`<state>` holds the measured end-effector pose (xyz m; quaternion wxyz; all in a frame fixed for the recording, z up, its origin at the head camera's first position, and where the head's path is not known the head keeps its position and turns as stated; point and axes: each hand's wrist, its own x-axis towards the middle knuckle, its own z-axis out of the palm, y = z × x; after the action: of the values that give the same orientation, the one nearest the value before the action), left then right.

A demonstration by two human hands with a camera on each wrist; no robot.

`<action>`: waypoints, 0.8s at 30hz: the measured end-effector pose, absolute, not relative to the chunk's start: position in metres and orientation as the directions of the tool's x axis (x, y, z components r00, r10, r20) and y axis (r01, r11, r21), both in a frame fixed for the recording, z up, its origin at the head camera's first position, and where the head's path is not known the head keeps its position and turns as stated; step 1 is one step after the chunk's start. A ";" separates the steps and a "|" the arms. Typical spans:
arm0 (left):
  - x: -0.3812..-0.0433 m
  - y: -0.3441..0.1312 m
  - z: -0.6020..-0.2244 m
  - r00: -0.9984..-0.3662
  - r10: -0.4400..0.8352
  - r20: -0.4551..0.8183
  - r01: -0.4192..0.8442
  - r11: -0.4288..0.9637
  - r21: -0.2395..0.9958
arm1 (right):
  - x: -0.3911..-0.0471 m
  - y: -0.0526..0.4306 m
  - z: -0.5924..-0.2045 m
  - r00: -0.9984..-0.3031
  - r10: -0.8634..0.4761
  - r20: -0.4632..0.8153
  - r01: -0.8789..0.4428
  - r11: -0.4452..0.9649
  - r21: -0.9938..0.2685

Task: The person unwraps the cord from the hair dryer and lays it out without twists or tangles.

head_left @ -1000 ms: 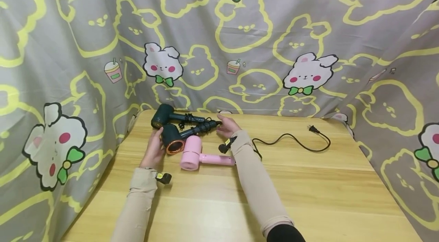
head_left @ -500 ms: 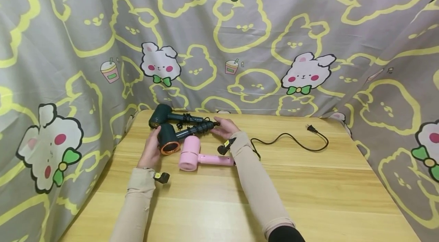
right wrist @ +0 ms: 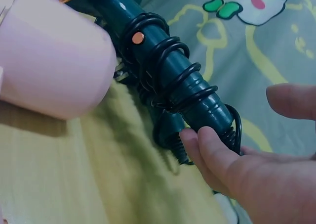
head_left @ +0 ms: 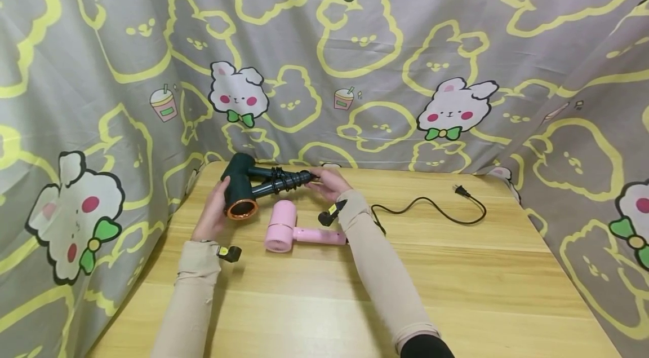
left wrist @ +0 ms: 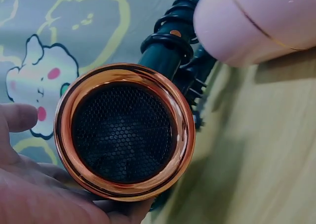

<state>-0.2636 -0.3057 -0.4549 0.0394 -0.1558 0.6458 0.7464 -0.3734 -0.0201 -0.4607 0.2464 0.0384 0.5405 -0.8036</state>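
A dark green hair dryer point(head_left: 236, 191) with a copper rim lies at the table's back left, its black cord wound round the handle. My left hand point(head_left: 210, 212) is at the left side of its barrel; in the left wrist view the fingers pass under the copper rim point(left wrist: 186, 130) and the thumb stands apart. At the handle's end is my right hand point(head_left: 329, 183), fingertips point(right wrist: 210, 137) touching it, thumb raised away. Behind, partly hidden, a second dark green hair dryer point(head_left: 242, 162) lies close alongside. A pink hair dryer point(head_left: 281, 225) lies in front.
A black cord with a plug point(head_left: 460, 190) curves over the wooden table point(head_left: 456, 279) to the right, from beneath the right forearm. Patterned grey curtain point(head_left: 375, 53) hangs along the back and both sides.
Both hands have moved the copper-rimmed hair dryer back and to the left, up close to the second dark green one. The pink hair dryer and the cord have stayed in place.
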 end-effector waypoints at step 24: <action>-0.266 -0.260 -0.417 -0.970 -0.099 -0.222 -0.219 -0.045 0.975 | -0.351 0.043 -0.429 -0.879 -0.384 -0.284 0.390 -0.233 -0.891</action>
<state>-0.2656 -0.2599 -0.4167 0.0421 -0.1150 0.6899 0.7135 -0.3510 0.0433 -0.4289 0.2463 0.0028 0.5683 -0.7851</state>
